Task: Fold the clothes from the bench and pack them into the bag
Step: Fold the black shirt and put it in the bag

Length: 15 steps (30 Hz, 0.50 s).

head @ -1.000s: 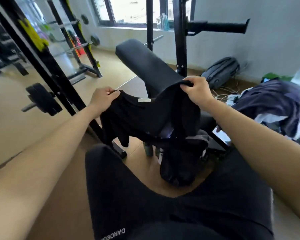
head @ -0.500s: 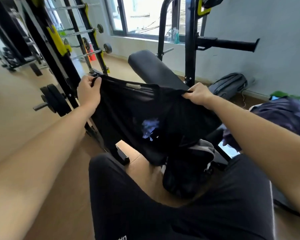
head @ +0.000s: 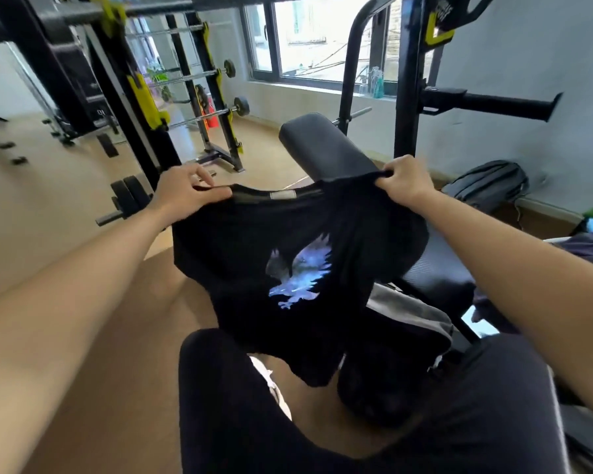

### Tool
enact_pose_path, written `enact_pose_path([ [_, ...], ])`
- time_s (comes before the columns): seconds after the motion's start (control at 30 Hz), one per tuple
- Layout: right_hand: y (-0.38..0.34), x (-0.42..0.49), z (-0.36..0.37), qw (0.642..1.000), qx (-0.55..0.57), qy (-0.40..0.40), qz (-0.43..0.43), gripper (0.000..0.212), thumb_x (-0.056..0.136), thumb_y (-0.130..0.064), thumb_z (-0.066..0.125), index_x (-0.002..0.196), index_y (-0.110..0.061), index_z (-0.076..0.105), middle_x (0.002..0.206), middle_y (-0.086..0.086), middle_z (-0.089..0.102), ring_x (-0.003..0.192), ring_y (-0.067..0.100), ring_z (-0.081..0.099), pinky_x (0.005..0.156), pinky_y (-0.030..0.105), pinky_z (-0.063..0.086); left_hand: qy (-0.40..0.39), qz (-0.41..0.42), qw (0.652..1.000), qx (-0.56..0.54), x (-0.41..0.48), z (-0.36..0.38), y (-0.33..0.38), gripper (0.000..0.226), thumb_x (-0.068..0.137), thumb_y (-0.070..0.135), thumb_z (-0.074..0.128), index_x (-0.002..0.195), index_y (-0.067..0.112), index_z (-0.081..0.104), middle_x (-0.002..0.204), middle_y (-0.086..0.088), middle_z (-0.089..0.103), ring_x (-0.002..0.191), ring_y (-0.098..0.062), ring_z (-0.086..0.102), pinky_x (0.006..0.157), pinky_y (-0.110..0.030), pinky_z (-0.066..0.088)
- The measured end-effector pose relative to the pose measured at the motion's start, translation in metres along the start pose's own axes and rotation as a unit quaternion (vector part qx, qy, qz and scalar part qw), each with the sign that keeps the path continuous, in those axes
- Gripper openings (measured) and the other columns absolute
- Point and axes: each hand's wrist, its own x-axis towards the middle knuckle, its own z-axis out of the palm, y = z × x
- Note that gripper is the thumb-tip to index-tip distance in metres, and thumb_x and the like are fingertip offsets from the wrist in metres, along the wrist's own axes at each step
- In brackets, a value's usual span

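Black T-shirt with a blue-white eagle print hangs in the air in front of me, spread between both hands above the near end of the bench. My left hand pinches the collar edge between thumb and fingers. My right hand grips a bunched shoulder. The shirt's lower part drapes in front of a dark bag with grey trim, which sits between my knees, close against the bench's near end. I see a heap of dark clothes just right of the bench seat. A grey backpack rests on the floor by the wall.
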Motion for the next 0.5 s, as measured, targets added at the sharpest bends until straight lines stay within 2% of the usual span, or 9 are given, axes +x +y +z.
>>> enact_pose_path([
  [0.07, 0.015, 0.0, 0.002, 1.0, -0.018, -0.015, 0.008, 0.01, 0.087, -0.031, 0.071, 0.087, -0.022, 0.075, 0.09, 0.005, 0.069, 0.094, 0.031, 0.065, 0.085, 0.039, 0.051, -0.081, 0.004, 0.995, 0.053, -0.004, 0.0, -0.011, 0.038, 0.07, 0.048, 0.091, 0.091, 0.022, 0.071, 0.101, 0.001, 0.068, 0.098, -0.017, 0.06, 0.086, -0.038, 0.048],
  [0.13, 0.027, -0.003, 0.002, 0.998, -0.027, -0.044, 0.022, 0.016, 0.091, -0.03, 0.072, 0.096, -0.016, 0.075, 0.094, 0.005, 0.066, 0.096, 0.029, 0.061, 0.084, 0.034, 0.045, -0.134, 0.015, 0.984, 0.12, -0.003, 0.005, -0.023, 0.03, 0.07, 0.045, 0.091, 0.08, 0.028, 0.069, 0.087, 0.002, 0.068, 0.089, -0.02, 0.064, 0.075, -0.036, 0.047],
  [0.23, 0.038, -0.006, 0.004, 0.996, -0.024, -0.081, 0.032, 0.017, 0.095, -0.024, 0.067, 0.104, -0.01, 0.072, 0.103, 0.01, 0.063, 0.104, 0.032, 0.062, 0.083, 0.031, 0.043, -0.119, 0.024, 0.977, 0.174, 0.002, 0.019, -0.039, 0.025, 0.078, 0.04, 0.086, 0.071, 0.027, 0.066, 0.075, 0.001, 0.066, 0.081, -0.022, 0.063, 0.069, -0.036, 0.045],
  [0.33, 0.042, -0.008, 0.005, 0.994, -0.031, -0.099, 0.026, 0.015, 0.097, -0.022, 0.062, 0.104, -0.012, 0.071, 0.112, 0.013, 0.064, 0.105, 0.034, 0.062, 0.083, 0.033, 0.044, -0.101, 0.025, 0.974, 0.202, 0.006, 0.036, -0.049, 0.018, 0.083, 0.036, 0.082, 0.076, 0.027, 0.068, 0.079, 0.001, 0.066, 0.082, -0.023, 0.062, 0.073, -0.038, 0.049],
  [0.4, 0.045, -0.011, 0.004, 0.993, -0.029, -0.111, 0.034, 0.015, 0.097, -0.022, 0.059, 0.098, -0.013, 0.071, 0.101, 0.009, 0.067, 0.1, 0.031, 0.063, 0.082, 0.034, 0.046, -0.105, 0.017, 0.969, 0.223, 0.01, 0.045, -0.057, 0.013, 0.087, 0.033, 0.078, 0.078, 0.031, 0.068, 0.082, 0.002, 0.067, 0.084, -0.023, 0.063, 0.072, -0.036, 0.048],
  [0.5, 0.048, -0.014, 0.001, 0.995, -0.011, -0.092, 0.044, 0.023, 0.095, -0.021, 0.057, 0.08, -0.01, 0.07, 0.083, 0.006, 0.066, 0.088, 0.028, 0.062, 0.076, 0.037, 0.047, -0.099, 0.018, 0.966, 0.238, 0.014, 0.054, -0.069, 0.01, 0.093, 0.031, 0.071, 0.085, 0.036, 0.069, 0.087, 0.003, 0.07, 0.087, -0.025, 0.066, 0.074, -0.037, 0.052],
])
